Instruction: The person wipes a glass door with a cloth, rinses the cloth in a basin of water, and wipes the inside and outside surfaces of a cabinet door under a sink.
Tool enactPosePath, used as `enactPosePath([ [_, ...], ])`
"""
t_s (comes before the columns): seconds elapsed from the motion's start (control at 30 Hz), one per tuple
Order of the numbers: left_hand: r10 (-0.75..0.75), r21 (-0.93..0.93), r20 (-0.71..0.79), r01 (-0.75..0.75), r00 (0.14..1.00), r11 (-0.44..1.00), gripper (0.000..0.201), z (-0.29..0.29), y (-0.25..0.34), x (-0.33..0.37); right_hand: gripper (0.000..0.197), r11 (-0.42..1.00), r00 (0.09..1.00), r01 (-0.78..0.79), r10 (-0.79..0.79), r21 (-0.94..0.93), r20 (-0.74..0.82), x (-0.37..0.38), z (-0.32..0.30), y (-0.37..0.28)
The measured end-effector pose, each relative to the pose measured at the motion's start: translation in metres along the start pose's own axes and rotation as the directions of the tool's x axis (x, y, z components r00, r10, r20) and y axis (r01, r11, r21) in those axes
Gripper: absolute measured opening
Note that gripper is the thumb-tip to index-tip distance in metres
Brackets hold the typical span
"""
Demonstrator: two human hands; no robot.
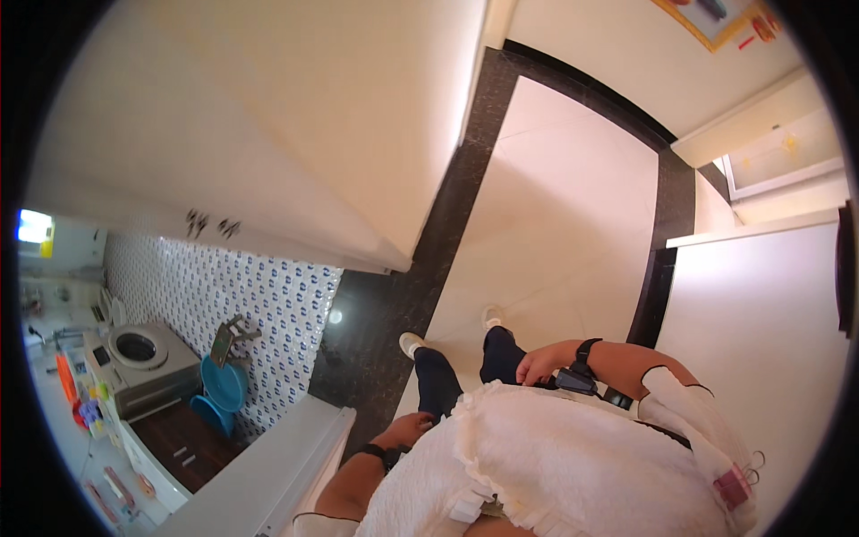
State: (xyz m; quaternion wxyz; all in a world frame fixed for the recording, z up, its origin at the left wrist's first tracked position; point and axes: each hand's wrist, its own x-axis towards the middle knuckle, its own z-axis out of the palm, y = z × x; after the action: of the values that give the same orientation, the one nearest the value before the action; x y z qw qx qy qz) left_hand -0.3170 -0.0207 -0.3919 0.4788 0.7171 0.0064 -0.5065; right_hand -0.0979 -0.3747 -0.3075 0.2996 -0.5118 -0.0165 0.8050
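Here, two hands hang low by dark pants

On the far left, bright small toys or tools lie on a white counter [89,461]; they are too small to name. Just right of it is a gray washer [152,362] with a round door on top. Beside it, on the near side, is a brown cabinet [170,434]. Two blue tubs [224,383] sit next to these, with a small green stool [231,336] just past them. The floor there has white and blue tiles [277,300]. A big cream wall [295,116] rises on the far side.

Next comes the left hand [408,431], low by the left leg of the pants [437,383]. Its fingers look a bit curled. The white top [573,447] hides some of it, so I cannot tell if it holds a thing. Pale shoes [411,345] stand farther off, on the legs' far side.

Then the right hand [540,363] is by the right leg, with loosely bent fingers. I cannot tell if it grips anything. A black box [577,383] is just right of it, under the wrist, which wears a black band [584,355].

On the right is a white panel [761,304], and a framed picture [711,20] is at the far right.
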Motion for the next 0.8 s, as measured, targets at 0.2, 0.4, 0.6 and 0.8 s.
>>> enactPosePath([
  [0.2,-0.146,0.125,-0.014,0.147,0.989,0.981,0.033,0.034,0.05,0.037,0.03,0.999,0.999,-0.021,0.022,-0.034,0.04,-0.027,-0.041,0.039],
  [0.4,-0.304,-0.282,0.173,0.343,0.937,0.896,0.019,0.048,0.076,0.038,0.04,0.997,0.996,-0.067,0.069,-0.035,0.06,-0.039,-0.067,0.062],
  [0.6,-0.239,-0.383,0.441,0.422,0.865,0.822,0.032,0.046,0.106,0.001,0.051,0.993,0.988,-0.104,0.11,-0.057,0.105,-0.041,-0.071,0.066],
  [0.8,-0.271,-0.355,0.405,0.424,0.873,0.833,0.028,0.051,0.096,0.029,0.056,0.989,0.989,-0.129,0.133,-0.072,0.057,-0.04,-0.054,0.044],
])
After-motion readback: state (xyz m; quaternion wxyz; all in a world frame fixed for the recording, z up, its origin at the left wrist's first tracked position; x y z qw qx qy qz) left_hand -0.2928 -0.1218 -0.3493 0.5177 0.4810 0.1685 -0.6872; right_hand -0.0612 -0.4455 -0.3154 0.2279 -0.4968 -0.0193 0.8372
